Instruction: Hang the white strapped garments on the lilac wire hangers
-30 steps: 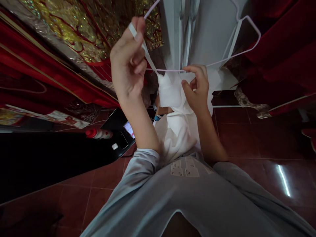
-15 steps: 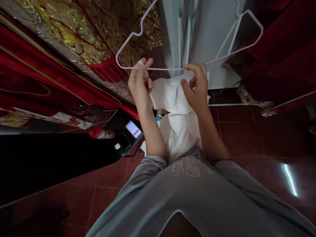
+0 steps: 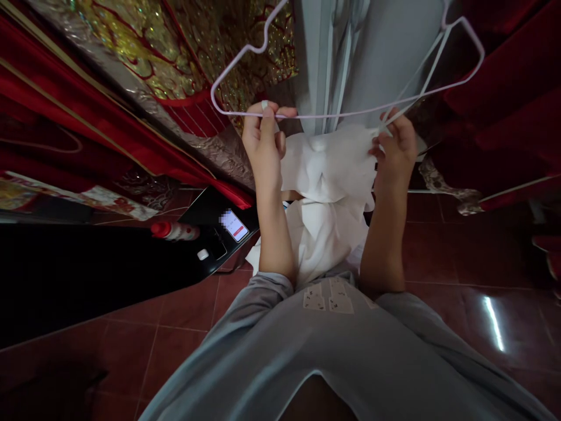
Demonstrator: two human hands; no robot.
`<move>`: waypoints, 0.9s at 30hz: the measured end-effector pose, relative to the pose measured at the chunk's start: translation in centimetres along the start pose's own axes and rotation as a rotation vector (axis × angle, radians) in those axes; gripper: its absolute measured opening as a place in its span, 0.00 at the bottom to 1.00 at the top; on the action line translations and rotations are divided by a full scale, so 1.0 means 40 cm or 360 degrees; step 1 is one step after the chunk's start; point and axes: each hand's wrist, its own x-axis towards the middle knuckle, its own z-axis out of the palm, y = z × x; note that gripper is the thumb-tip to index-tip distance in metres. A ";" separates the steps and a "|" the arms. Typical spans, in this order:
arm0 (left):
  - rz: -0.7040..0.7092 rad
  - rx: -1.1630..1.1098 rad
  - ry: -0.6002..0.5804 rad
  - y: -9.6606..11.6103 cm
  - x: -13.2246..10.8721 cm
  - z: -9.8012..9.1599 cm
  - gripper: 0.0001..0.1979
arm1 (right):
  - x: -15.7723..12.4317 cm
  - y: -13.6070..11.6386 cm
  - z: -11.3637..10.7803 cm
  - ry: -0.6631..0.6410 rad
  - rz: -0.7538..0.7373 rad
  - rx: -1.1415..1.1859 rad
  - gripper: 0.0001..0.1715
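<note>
A pale pink clothes hanger (image 3: pixel 350 113) spans the top of the view, its long lower bar running across in front of me. My left hand (image 3: pixel 265 137) is closed at the left part of that bar, thumb over it; a small white bit shows at a fingertip. White straps (image 3: pixel 427 70) loop over the hanger's right notch. Their lower ends run into my right hand (image 3: pixel 398 143), which pinches them close to the top edge of a white garment (image 3: pixel 322 166). The garment hangs below the bar in soft folds, down towards my body.
Red and gold sequinned clothes (image 3: pixel 184 64) hang on the left, dark red cloth (image 3: pixel 521 99) on the right. At lower left a black tabletop (image 3: pixel 87 275) bears a red-capped bottle (image 3: pixel 175 230), a lit phone (image 3: pixel 235 225) and a small white case (image 3: pixel 203 254). Red floor tiles (image 3: pixel 184 310) lie beneath.
My right hand has moved right from the hanger's bar to the straps and now pinches them. My left hand has closed more on the bar. The hanger appears slightly farther right.
</note>
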 end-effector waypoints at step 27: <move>-0.0089 -0.0161 -0.0122 0.014 0.006 0.005 0.17 | 0.153 -0.275 0.000 0.0039 -0.0078 0.0418 0.16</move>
